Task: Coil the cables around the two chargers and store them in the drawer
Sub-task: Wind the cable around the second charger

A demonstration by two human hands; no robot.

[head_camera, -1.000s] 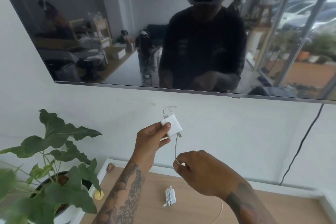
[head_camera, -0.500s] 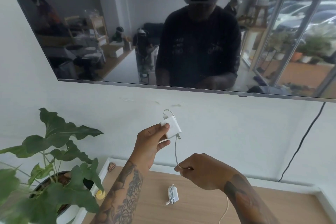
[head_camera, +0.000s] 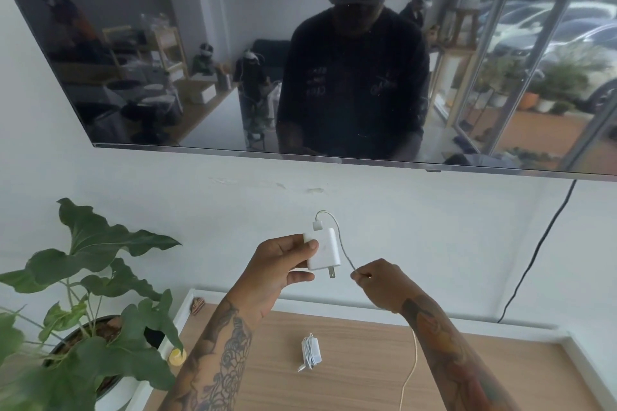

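No brand or legible writing on either charger; only faint, unreadable pale print on the dark shirt mirrored in the wall-mounted black screen (head_camera: 200,53).

Two chargers in all. One white, flat, rectangular plug-in charger (head_camera: 325,249) held in the air above the light wooden tabletop with a white raised rim (head_camera: 367,374), its two metal prongs pointing down, its cable plug seated at the top edge. Left hand (head_camera: 280,269) closed on the charger's left side, thumb pressed on the front face, fingers curled behind and below. From the plug, a thin white cable (head_camera: 340,240) arching up and over, then down the charger's right side to the right hand (head_camera: 380,284), thumb and forefinger pinched together on it just right of the prongs. Below that hand, the rest of the cable hanging loose down to the tabletop and out of the bottom edge; not yet wound round the charger.

Second small white charger with its cable already wrapped around it (head_camera: 311,351) lying flat on the tabletop, below the held charger and well apart from both hands, one short cable end sticking out at its lower left.

One container: a round white pot (head_camera: 117,392) left of the tabletop, holding dark soil and one green broad-leaved plant (head_camera: 100,250). A small yellow round thing (head_camera: 177,356) between pot and tabletop rim, too small to tell. One black cord (head_camera: 541,243) running down the white wall, right of the tabletop.
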